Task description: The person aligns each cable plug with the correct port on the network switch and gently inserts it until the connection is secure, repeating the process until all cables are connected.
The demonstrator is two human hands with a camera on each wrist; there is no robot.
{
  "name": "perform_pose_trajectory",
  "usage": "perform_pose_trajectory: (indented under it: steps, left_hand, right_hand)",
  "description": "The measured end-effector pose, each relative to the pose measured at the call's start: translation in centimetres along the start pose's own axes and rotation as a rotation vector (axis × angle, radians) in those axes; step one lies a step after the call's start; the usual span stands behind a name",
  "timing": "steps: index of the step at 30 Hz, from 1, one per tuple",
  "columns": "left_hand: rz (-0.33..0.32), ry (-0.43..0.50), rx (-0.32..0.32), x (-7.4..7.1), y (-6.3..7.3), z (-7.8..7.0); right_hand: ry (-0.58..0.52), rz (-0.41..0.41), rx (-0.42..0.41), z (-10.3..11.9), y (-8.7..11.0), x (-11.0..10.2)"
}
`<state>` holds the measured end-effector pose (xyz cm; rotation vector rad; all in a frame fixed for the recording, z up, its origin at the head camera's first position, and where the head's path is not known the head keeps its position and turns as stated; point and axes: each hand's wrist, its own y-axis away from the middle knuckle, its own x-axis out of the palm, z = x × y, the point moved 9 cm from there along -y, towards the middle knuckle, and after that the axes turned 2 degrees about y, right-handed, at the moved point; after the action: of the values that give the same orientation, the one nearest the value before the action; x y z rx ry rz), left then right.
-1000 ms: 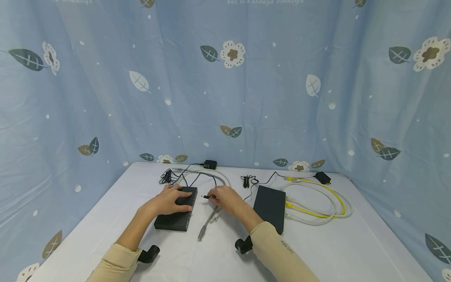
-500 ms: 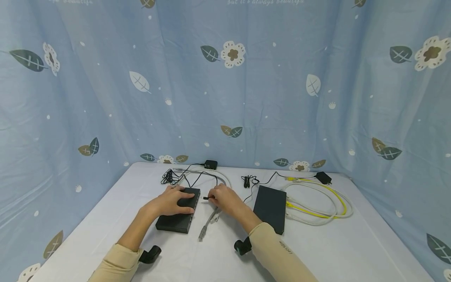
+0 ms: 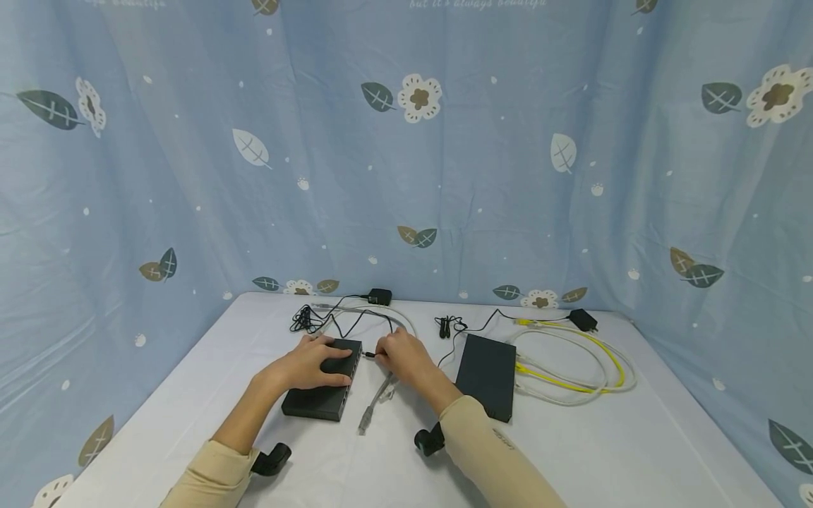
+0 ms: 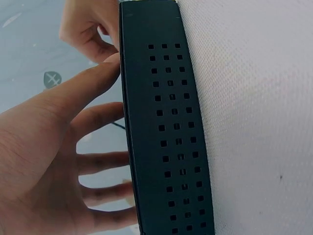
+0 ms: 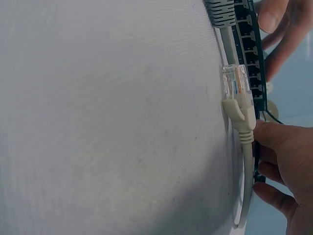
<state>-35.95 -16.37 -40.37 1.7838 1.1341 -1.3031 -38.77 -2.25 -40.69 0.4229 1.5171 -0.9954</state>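
A black network switch [image 3: 314,403] lies on the table at the left. My left hand [image 3: 303,364] rests on its top, fingers spread; in the left wrist view they reach across it beside rows of square vent holes. Just right of the port side, my right hand [image 3: 404,356] pinches a thin black power plug [image 3: 370,355], its tip right at the switch's far corner. In the right wrist view the row of ports [image 5: 253,51] shows, and a pale network cable plug [image 5: 240,105] overlaps my right fingertips.
A grey network cable [image 3: 366,418] lies between the hands. Behind are a coiled black cord [image 3: 305,319] and a power adapter [image 3: 380,296]. At the right, a second black switch [image 3: 488,374] has yellow and white cables [image 3: 600,384] at its side, with another adapter [image 3: 581,319] behind.
The left switch has shifted slightly right under my left hand. My right hand has brought the power plug's tip up to the switch's port side.
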Motion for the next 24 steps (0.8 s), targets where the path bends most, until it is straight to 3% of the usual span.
perform_pose_trajectory:
  steps: [24]
  left_hand:
    - [-0.016, 0.018, 0.006, 0.01, -0.05, 0.73]
  right_hand:
    - [0.029, -0.061, 0.039, -0.27, -0.80, -0.16]
